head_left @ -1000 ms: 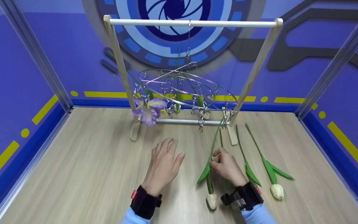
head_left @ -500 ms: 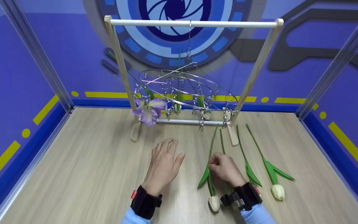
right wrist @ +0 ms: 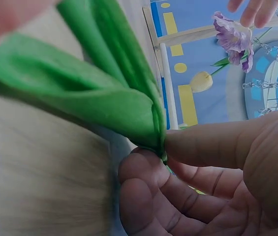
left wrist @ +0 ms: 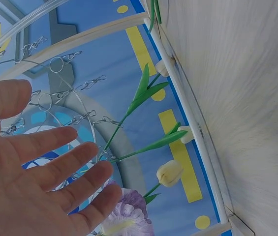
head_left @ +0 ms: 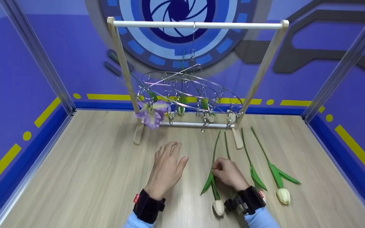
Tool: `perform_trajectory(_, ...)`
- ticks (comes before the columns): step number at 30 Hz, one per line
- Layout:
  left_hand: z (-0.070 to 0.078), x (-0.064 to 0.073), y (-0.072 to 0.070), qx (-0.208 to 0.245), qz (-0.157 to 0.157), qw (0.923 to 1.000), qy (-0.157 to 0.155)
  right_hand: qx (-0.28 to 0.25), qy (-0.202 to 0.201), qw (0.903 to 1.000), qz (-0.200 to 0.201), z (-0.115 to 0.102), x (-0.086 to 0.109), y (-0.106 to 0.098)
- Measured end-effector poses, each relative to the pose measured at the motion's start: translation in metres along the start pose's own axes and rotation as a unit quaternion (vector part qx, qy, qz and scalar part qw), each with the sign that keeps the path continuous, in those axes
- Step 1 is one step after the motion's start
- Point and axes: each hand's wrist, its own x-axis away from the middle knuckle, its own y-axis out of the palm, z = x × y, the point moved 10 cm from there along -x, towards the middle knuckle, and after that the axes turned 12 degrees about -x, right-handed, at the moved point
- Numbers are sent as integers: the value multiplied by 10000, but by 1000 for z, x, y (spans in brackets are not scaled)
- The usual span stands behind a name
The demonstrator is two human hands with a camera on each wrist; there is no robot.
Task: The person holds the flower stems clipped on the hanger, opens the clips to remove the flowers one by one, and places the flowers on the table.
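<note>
Right hand (head_left: 230, 173) pinches a white tulip (head_left: 214, 191) by its stem at the leaves, near right, bloom toward the person. Step judged: picking up or placing this stem; cannot tell which. Next move seems to call for a steady pinch, clear of the neighbouring stems. Left hand (head_left: 167, 169): fingers extended, nothing held. No container seen; far side, clip hanger (head_left: 182, 104) bears purple flower (head_left: 152, 114) and hanging tulips (left wrist: 170, 173).

Yel. stripes (head_left: 359, 151) on blue wall (head_left: 74, 63) behind wood-grain tbl (head_left: 84, 164).
</note>
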Motion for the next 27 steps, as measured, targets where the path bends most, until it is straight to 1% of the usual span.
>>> perform_trajectory(5,0,0,0,-17,-9,10000,10,-74,24,9999,-76,2,0,2)
perform_trajectory(13,-1,1,1,31,-109,9999,-70,31,25,9999,-105,3,-1,3)
perform_trajectory(22,-1,1,1,12,-78,10000,-47,-97,32,9998,-155,2,-1,5)
perform_trajectory(27,-1,1,2,0,-69,10000,-23,-134,142,9995,-248,3,0,6)
